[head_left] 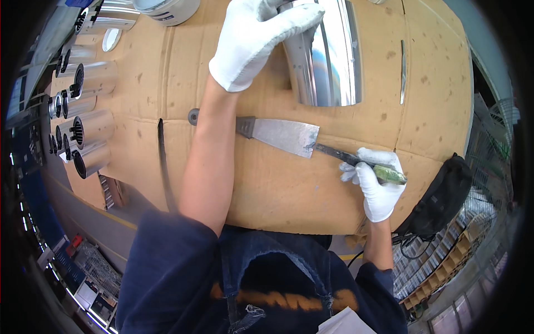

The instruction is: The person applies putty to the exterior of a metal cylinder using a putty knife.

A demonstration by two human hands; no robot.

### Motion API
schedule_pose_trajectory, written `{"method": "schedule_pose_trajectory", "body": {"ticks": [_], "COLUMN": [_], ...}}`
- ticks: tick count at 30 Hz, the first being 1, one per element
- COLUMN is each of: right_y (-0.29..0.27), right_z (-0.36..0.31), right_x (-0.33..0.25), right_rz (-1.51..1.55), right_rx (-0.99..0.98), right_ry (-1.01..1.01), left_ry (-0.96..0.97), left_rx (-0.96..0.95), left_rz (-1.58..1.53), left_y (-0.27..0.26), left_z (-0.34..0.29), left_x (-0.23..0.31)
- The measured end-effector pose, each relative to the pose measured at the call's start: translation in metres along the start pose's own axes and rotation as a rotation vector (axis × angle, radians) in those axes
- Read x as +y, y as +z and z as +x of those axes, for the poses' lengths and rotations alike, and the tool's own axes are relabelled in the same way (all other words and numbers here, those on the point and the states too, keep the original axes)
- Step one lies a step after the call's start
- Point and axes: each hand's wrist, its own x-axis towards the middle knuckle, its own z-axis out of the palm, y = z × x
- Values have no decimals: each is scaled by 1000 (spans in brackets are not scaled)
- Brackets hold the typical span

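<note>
1. Head view, left hand: the left hand (245,44), in a white glove, is at the top of the picture against a shiny metal cylinder (334,61). Its thumb lies across the cylinder's surface; the other fingers are partly hidden or cut off by the upper edge, so I cannot tell how firmly they close.
2. Head view, right hand: the right hand (381,192), also gloved in white, is curled around a slim dark tool (334,152) with a greenish handle end. The tool points toward the left, its tip at the end of a putty knife's blade; I cannot tell whether the two touch.
3. Head view, the things in hand: the cylinder is at the far side of the work surface, right of centre, while the slim tool is nearer the body. The putty knife (283,135) lies between them, its dark handle passing beneath the left forearm and its blade toward the right hand.
4. Head view, around them: brown cardboard (278,195) covers the surface. At left stand several metal cylinders (97,78) with black slotted fittings, near a white oval piece (112,39) and a white bucket (169,8). A thin strip (403,72) lies at right; a black bag (439,195) is by the right edge.
</note>
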Motion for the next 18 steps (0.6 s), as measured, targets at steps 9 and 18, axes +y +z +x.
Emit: {"method": "schedule_pose_trajectory", "body": {"ticks": [9,18], "right_y": [0,0], "right_z": [-2,0], "right_x": [1,3], "right_rz": [-29,-38], "right_rx": [-23,-36], "right_ry": [-18,7], "left_ry": [-4,-21], "left_rx": [25,21], "left_rz": [8,-15], "left_y": [6,2], "left_z": [-4,-3], "left_x": [9,3]}}
